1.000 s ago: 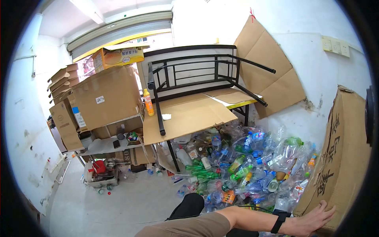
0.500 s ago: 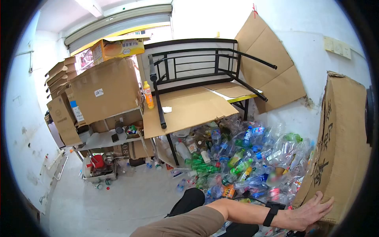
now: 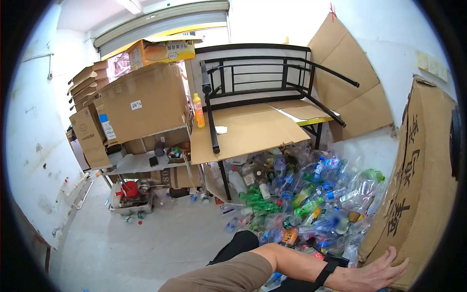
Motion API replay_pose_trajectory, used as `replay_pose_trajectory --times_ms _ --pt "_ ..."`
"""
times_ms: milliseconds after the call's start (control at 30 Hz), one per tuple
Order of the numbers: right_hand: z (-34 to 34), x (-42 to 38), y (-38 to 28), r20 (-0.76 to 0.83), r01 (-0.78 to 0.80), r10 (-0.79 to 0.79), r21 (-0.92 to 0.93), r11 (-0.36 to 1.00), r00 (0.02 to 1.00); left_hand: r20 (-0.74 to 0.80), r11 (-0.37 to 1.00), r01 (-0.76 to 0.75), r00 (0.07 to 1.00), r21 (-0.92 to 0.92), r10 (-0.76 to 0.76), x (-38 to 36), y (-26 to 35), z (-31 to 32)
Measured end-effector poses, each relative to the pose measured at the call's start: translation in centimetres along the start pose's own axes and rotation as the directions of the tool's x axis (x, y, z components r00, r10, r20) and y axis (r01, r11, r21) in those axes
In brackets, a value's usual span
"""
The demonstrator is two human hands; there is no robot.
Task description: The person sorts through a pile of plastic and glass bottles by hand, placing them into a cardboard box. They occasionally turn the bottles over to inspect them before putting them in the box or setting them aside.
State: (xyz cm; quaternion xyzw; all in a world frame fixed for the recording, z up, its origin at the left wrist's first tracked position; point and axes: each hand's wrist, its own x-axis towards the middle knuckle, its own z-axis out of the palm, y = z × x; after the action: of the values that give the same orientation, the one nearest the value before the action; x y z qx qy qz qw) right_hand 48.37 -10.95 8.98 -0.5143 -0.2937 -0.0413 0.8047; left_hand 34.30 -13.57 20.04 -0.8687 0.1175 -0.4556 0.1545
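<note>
My left hand (image 3: 373,274) reaches across to the lower right, with a black strap (image 3: 331,267) around the wrist. Its fingers are spread and slightly bent, in front of the lower part of a large upright cardboard sheet or box (image 3: 413,190) with black handwritten characters. Whether the fingertips press on the cardboard is hard to tell. Beside the forearm spreads a big heap of plastic bottles (image 3: 306,207), clear, green and blue. My right hand is out of sight.
A cardboard-covered table (image 3: 248,131) carries an upturned black metal frame (image 3: 262,75) and an orange bottle (image 3: 198,111). Left of it, big cardboard boxes (image 3: 146,104) sit on a shelf (image 3: 131,167). A metal tray (image 3: 131,209) with pans lies on the floor.
The view has turned slightly, so the background sits farther right. My left hand has shifted a little down, its fingers still spread by the cardboard.
</note>
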Motion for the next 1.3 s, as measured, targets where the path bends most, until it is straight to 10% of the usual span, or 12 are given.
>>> replay_pose_trajectory --times_ms 567,833,1133,1300 --pt "2.0 -0.2 1.6 0.103 -0.199 0.182 0.188 0.962 0.978 -0.016 0.973 0.163 0.987 0.161 -0.162 -4.8 2.4 -16.8" --pt "13.1 1.2 -0.8 0.425 -0.519 0.322 0.518 0.68 0.846 -0.231 0.841 0.335 0.938 0.424 -0.258 -8.4 7.8 -28.4" --pt "31.5 -6.4 -18.8 0.827 -0.779 -0.03 0.539 0.32 0.561 -0.623 0.484 0.676 0.724 0.556 -0.297 -16.3 14.5 -40.0" --pt "32.8 -20.1 -34.2 0.849 -0.808 -0.438 0.467 0.36 0.295 -0.875 0.379 0.887 0.385 0.262 -0.295 -26.7 20.4 -42.4"
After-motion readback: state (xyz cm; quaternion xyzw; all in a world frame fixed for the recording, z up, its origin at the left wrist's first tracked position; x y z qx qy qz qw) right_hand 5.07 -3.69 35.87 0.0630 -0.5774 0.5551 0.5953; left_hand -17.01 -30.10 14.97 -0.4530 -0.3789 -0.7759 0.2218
